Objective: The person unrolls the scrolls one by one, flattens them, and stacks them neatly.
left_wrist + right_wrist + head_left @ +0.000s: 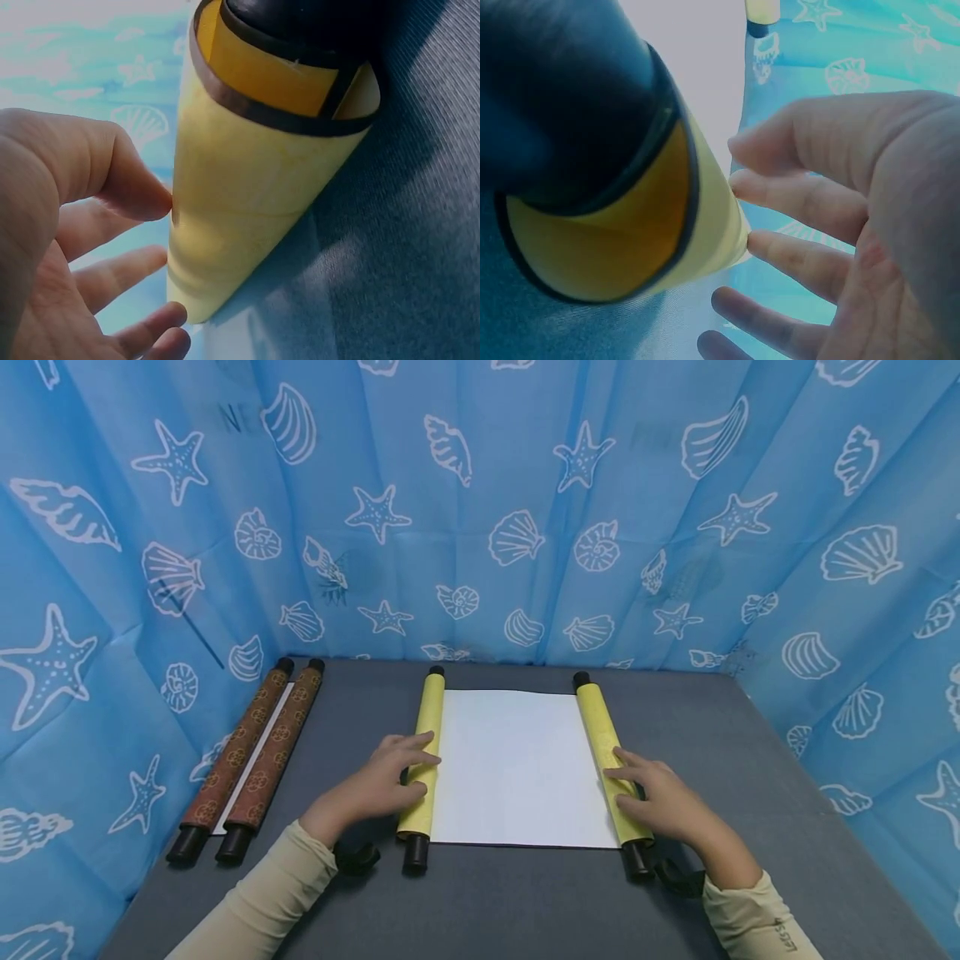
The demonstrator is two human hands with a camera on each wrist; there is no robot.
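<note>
A yellow hanging scroll lies partly unrolled in the head view, its white sheet [525, 768] spread between a left roll [429, 710] and a right roll [600, 714] with black rod ends. My left hand [378, 777] rests its spread fingers and thumb on the left roll. On the opposite side, my right hand [663, 793] touches the right roll in the same way. The left wrist view shows thumb and fingertips [154, 201] at the yellow surface [240, 180], not wrapped round it. Fairly straight fingers [802, 259] meet the yellow roll [714, 180] in the right wrist view.
A brown patterned scroll [273, 752] with black rod ends lies at the left of the grey table [525, 902], its two rolls close together with a white strip between. A blue curtain [480, 485] with shells and starfish hangs behind and along both sides.
</note>
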